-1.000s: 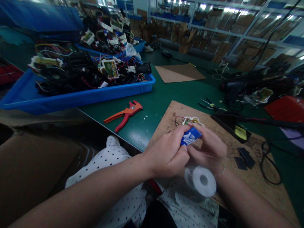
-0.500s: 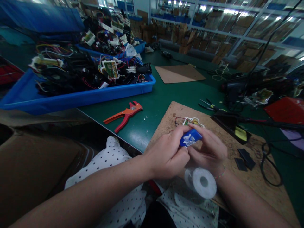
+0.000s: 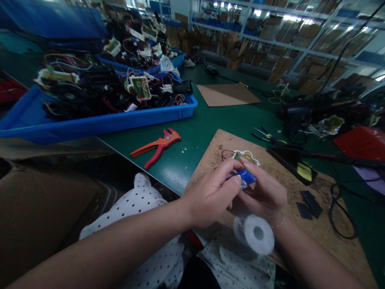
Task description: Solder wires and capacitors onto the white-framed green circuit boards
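Observation:
A small blue block with a whitish patch, perhaps a wrapped battery pack (image 3: 247,178), is held between both hands over the brown board (image 3: 207,172). My left hand (image 3: 212,192) is closed on its left side, thumb pressed over the whitish patch. Fingers of my right hand (image 3: 266,188) close round its right end. Just beyond the fingertips lies a circuit board (image 3: 246,155) with a white edge and red and black wires, partly hidden. Below my right hand stands a spool (image 3: 259,234) of clear or white material.
Orange-red wire strippers (image 3: 162,145) lie left of the board. A blue tray (image 3: 120,124) heaped with wired parts is at the left. Black pads (image 3: 311,204), a black cable (image 3: 333,216), pliers (image 3: 264,135) and a red box (image 3: 361,142) are on the right.
My left thumb has moved up onto the face of the blue block, covering more of the whitish patch. The block has tilted slightly, and both hands stay on it.

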Demonstrator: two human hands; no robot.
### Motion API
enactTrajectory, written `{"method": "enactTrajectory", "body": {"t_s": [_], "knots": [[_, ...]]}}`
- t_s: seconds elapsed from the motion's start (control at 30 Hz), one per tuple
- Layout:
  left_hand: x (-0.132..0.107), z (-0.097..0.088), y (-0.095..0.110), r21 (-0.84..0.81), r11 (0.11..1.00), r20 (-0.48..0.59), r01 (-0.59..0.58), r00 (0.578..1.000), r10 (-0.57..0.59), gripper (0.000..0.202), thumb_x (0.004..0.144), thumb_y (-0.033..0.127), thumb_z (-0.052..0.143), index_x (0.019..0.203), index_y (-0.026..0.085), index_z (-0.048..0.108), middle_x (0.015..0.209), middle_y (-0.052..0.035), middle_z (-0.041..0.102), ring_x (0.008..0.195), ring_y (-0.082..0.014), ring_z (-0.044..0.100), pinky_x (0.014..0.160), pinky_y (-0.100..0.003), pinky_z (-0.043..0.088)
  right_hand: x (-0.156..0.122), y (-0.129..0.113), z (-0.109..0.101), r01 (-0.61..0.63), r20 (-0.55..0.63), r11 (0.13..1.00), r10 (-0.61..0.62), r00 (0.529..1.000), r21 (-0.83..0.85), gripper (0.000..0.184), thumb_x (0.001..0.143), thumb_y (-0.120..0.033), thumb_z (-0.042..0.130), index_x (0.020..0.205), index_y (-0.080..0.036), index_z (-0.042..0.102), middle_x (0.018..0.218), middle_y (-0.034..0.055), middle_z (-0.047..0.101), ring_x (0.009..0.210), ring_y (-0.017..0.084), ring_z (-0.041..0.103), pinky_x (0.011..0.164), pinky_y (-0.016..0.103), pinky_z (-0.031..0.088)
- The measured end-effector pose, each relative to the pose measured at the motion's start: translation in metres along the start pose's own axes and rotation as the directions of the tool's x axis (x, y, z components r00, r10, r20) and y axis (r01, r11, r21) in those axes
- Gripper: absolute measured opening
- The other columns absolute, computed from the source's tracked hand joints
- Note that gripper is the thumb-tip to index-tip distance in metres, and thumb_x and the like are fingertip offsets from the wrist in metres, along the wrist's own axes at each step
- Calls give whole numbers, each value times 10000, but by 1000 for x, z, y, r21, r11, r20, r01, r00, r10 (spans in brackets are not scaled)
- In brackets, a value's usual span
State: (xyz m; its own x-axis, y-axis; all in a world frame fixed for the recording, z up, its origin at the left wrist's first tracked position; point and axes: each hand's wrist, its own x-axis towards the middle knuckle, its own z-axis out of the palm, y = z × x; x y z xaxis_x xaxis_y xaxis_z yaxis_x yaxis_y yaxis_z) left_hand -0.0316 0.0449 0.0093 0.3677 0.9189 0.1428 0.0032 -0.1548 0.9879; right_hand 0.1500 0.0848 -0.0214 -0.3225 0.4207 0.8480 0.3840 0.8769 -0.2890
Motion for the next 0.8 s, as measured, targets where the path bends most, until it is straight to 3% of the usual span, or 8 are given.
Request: {"method": "enactTrajectory", "body": {"t_s": [0.17, 0.3, 0.47, 0.6, 0.8], "knots": [[-2, -1, 2, 37, 999, -4, -32, 999, 32, 266, 1008, 272, 382, 1233, 215, 513, 830, -21, 630, 693, -166, 593, 632, -306, 482, -3, -5, 3, -76, -32, 996, 78, 996, 50, 670, 718, -156, 816, 1356, -223, 622, 1280, 74, 702, 1043, 259, 734, 918, 387, 631], [-1, -2, 1, -13, 998, 22, -56, 998, 56, 312, 995, 200, 314, 1242, 201, 506, 772, -10, 610, 676, -162, 595, 634, -302, 485, -4, -7, 4, -91, -56, 993, 95, 994, 75, 644, 740, -157, 795, 1357, -220, 622, 1258, 78, 713, 1035, 265, 737, 898, 397, 639], [0, 1, -1, -64, 998, -3, -16, 1000, 16, 310, 1031, 322, 339, 1250, 203, 524, 774, -10, 613, 680, -161, 608, 644, -302, 496, -2, -8, 2, -136, -34, 989, 138, 990, 58, 659, 721, -154, 815, 1350, -214, 628, 1255, 79, 714, 1028, 259, 738, 900, 387, 638], [0, 5, -1, -74, 997, -55, -2, 998, -2, 322, 1030, 438, 397, 1227, 223, 533, 782, 2, 603, 633, -146, 587, 604, -290, 479, -2, -6, 3, -85, -51, 996, 85, 995, 12, 669, 729, -175, 818, 1364, -232, 615, 1269, 74, 707, 1046, 264, 734, 901, 395, 638], [-2, 3, -2, -6, 1000, -24, -30, 999, 30, 294, 1032, 327, 357, 1255, 213, 509, 822, -21, 630, 692, -172, 614, 641, -315, 493, -2, -7, 3, -86, -44, 996, 86, 995, 13, 667, 732, -190, 818, 1364, -247, 614, 1277, 68, 703, 1039, 262, 738, 897, 396, 642]]}}
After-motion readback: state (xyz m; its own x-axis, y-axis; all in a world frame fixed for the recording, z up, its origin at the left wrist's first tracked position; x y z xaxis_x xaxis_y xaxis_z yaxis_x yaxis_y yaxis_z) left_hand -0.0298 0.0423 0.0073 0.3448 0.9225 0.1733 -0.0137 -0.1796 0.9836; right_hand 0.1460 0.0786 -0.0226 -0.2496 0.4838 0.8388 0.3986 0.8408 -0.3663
